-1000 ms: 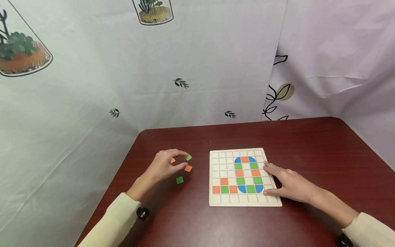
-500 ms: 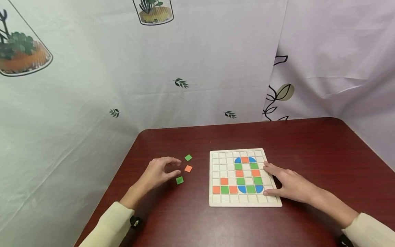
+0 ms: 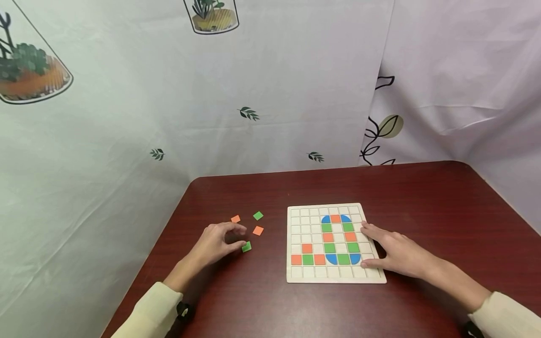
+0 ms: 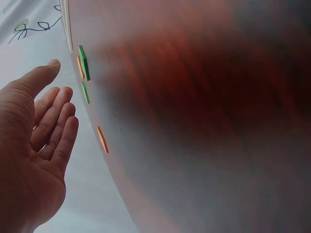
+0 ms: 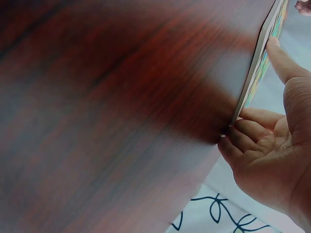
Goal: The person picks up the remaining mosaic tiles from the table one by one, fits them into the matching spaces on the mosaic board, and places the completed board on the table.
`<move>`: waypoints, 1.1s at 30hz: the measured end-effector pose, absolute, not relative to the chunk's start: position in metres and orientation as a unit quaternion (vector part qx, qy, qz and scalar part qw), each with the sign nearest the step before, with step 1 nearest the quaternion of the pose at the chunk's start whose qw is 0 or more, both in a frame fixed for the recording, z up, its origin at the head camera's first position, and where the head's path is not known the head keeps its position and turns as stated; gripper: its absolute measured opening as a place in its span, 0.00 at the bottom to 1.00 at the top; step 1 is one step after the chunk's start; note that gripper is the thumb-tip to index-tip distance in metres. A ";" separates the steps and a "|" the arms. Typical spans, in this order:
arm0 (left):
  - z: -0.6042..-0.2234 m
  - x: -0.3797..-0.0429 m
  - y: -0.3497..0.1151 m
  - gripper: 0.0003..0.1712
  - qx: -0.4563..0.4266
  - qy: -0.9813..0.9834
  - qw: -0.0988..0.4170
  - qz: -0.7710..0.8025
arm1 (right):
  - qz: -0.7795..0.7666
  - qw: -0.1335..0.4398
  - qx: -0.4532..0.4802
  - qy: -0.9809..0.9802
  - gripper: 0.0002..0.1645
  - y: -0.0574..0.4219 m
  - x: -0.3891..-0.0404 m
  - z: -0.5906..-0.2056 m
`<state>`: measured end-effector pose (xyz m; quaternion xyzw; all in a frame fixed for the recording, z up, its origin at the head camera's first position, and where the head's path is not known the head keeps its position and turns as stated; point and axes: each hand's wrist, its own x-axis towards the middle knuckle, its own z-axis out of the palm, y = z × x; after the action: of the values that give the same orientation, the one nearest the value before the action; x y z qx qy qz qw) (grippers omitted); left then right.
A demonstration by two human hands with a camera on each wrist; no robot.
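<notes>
My left hand (image 3: 214, 245) hovers at the left with fingers loosely bent, holding nothing. Its thumb is by a green square tile (image 3: 247, 247); in the left wrist view a gap shows between the hand (image 4: 41, 126) and that tile (image 4: 84, 64). Beyond lie an orange tile (image 3: 258, 231), another green tile (image 3: 258, 215) and a second orange tile (image 3: 235, 218). My right hand (image 3: 399, 253) rests on the right edge of a pale gridded board (image 3: 308, 272), thumb and fingertips touching it. Blue, green and orange pieces sit in the board's cells, forming a ring and a tail leftward.
The dark red wooden table (image 3: 270, 310) has rounded far corners. Behind it and to the left hangs a white curtain (image 3: 274, 84) printed with plants. The board's edge (image 5: 253, 68) lies close to the tabletop in the right wrist view.
My left hand has drawn back left and toward me, from over the far tiles to beside the near green one. The far orange tile now shows fully. My right hand and the board have stayed still.
</notes>
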<state>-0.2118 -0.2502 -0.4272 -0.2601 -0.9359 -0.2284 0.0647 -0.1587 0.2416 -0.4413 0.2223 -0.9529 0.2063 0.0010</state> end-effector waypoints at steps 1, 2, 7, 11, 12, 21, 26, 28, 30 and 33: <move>-0.428 -0.212 -0.250 0.19 -0.259 -0.936 0.062 -0.229 | 0.206 0.002 0.223 -0.953 0.61 0.242 -0.159 -0.441; -0.429 -0.212 -0.250 0.19 -0.259 -0.936 0.059 -0.229 | 0.206 0.003 0.223 -0.953 0.61 0.242 -0.159 -0.442; -0.431 -0.211 -0.251 0.19 -0.258 -0.937 0.052 -0.230 | 0.208 0.006 0.227 -0.952 0.61 0.242 -0.158 -0.442; -0.433 -0.211 -0.252 0.18 -0.257 -0.938 0.049 -0.228 | 0.207 0.008 0.227 -0.951 0.60 0.242 -0.158 -0.442; -0.433 -0.211 -0.252 0.18 -0.256 -0.938 0.048 -0.228 | 0.207 0.008 0.227 -0.951 0.60 0.242 -0.158 -0.442; -0.435 -0.210 -0.253 0.16 -0.252 -0.939 0.028 -0.231 | 0.207 0.006 0.227 -0.952 0.60 0.242 -0.158 -0.441; -0.436 -0.210 -0.252 0.15 -0.249 -0.941 0.023 -0.229 | 0.207 0.006 0.227 -0.952 0.60 0.242 -0.158 -0.441; -0.436 -0.210 -0.253 0.15 -0.249 -0.941 0.022 -0.229 | 0.207 0.006 0.227 -0.952 0.60 0.242 -0.158 -0.441; -0.436 -0.211 -0.253 0.15 -0.250 -0.940 0.021 -0.229 | 0.207 0.006 0.227 -0.952 0.60 0.242 -0.158 -0.441; -0.436 -0.211 -0.253 0.15 -0.253 -0.940 0.020 -0.226 | 0.209 0.006 0.227 -0.951 0.60 0.242 -0.158 -0.441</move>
<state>-0.2108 -0.2526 -0.4363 -0.2529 -0.9405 -0.2261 0.0204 -0.1583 0.2424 -0.4406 0.2270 -0.9513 0.2086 0.0056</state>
